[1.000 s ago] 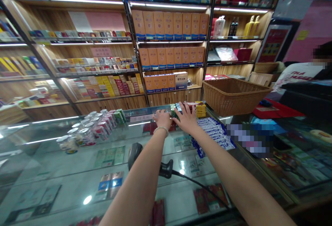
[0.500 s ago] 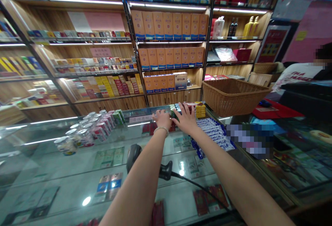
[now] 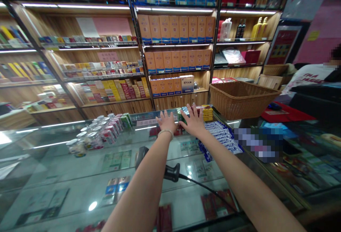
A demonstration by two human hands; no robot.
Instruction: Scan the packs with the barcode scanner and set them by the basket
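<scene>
Both arms reach forward over the glass counter. My left hand, with a bead bracelet at the wrist, has its fingers spread and grips nothing. Beside it my right hand is open too, fingers apart, at a cluster of small green and blue-white packs; whether it touches them I cannot tell. Stacked yellow packs stand just right of its fingertips. Under and beside the right wrist lies a row of blue-and-white sticks. A black handheld scanner lies partly hidden behind my left forearm.
Rows of clear-lidded tubs and small packs stand on the glass counter at left. A wicker basket sits at its far right. The scanner's cable runs right. Behind are stocked shelves; a person is at right.
My left hand's fingers have spread out and stretched forward from a more bent pose. My right hand stays spread in nearly the same place. The view has shifted slightly left.
</scene>
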